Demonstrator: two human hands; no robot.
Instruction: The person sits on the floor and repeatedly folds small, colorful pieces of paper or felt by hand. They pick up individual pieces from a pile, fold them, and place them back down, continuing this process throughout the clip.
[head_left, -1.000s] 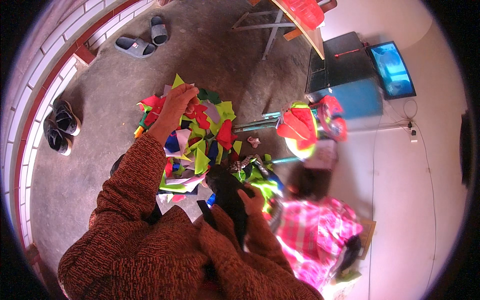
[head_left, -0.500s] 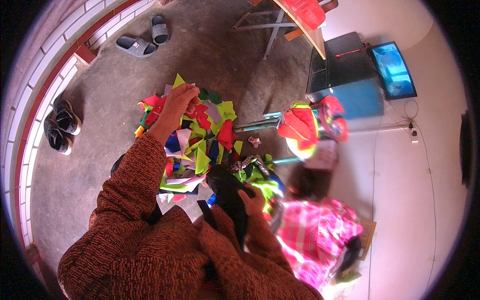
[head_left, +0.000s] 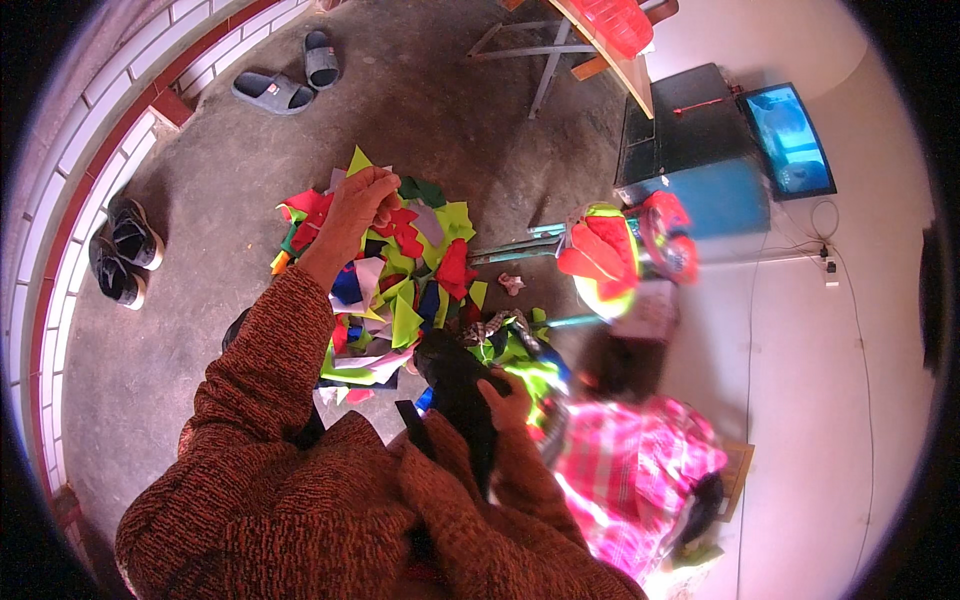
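my left hand [head_left: 362, 205] pinches a scrap at the far edge of the scrap pile [head_left: 400, 280]; my right hand [head_left: 505, 400], nearer me, grips black cloth [head_left: 455, 385]. most scraps seem unsorted.

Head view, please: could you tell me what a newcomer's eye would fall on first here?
First, the heap of bright fabric scraps on the concrete floor at centre, in lime, red, pink and blue, with the left hand closed on pieces at its top. Just below, the right hand grips a black cloth. To the right stand a blue cabinet with a lit screen; two pairs of shoes lie along the left wall.
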